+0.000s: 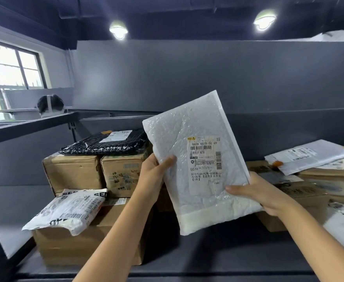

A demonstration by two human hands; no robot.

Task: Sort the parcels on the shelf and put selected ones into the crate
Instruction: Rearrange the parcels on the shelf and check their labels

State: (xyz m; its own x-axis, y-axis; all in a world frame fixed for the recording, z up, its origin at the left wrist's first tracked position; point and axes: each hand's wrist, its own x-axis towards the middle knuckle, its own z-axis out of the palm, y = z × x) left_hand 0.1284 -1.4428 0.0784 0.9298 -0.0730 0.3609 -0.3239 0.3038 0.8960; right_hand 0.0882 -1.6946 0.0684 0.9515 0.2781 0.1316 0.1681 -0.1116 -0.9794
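I hold a white bubble mailer [189,139] upright above the grey shelf [218,255], its shipping label facing me. My left hand [156,169] grips its left edge, thumb on the front. My right hand [256,192] grips the lower right edge, thumb across the front. No crate is in view.
Brown cardboard boxes [73,169] are stacked at the left, a black bubble mailer [106,145] on top and a white printed bag [69,208] on the lower box [85,245]. More flat boxes and a white mailer [309,155] lie at the right. Another person's head [50,104] shows behind the left shelf.
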